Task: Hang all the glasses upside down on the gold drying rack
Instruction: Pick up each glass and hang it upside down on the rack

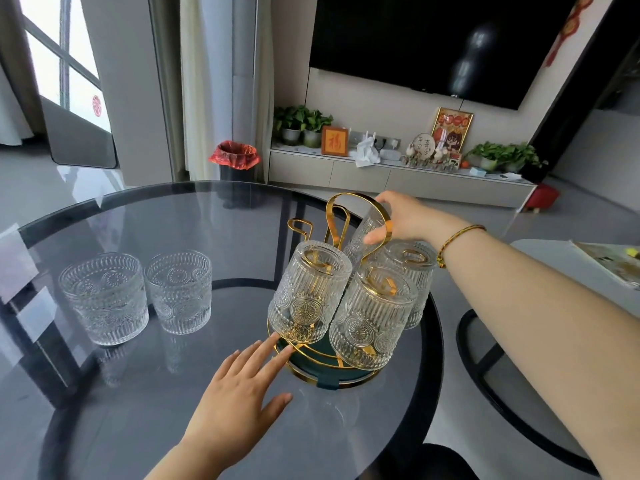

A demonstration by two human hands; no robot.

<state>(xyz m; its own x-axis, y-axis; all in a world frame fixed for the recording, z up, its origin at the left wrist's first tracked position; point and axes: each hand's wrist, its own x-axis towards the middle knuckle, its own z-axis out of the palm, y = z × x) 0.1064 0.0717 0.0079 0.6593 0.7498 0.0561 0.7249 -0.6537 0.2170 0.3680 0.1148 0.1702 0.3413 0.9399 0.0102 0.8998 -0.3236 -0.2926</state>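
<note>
Nearest the lens, the left hand (239, 386) reaches in from the bottom edge, forearm angled up and to the right, palm down just over the glass table (145, 410). Fingers are spread and extended, thumb splayed out to the right, gripping nothing. Its longest fingertips (277, 344) sit right at the front rim of the gold drying rack (332, 362), at or just touching the ring below the front-left hung glass (304, 292).

Over on the other side, the right arm sweeps in from the right edge, long and nearly straight, a gold bracelet (457, 242) on the wrist. The right hand (401, 216) is up at the top of the rack, behind its tall loop handle (356, 216). That hand is curled around a tilted glass (363, 237), thumb across the front and fingers over the upturned base, holding it at a slant by the rack's centre; whether it already sits on a prong, hard to say.

Three glasses are hanging upside down on the rack: the front-left one, a front-right glass (370, 320) and a back-right glass (412, 271) just below the right wrist.

Well apart on the left of the table, two upright glasses stand side by side, nearly touching: the far-left glass (104, 299) and its neighbour (178, 291).
</note>
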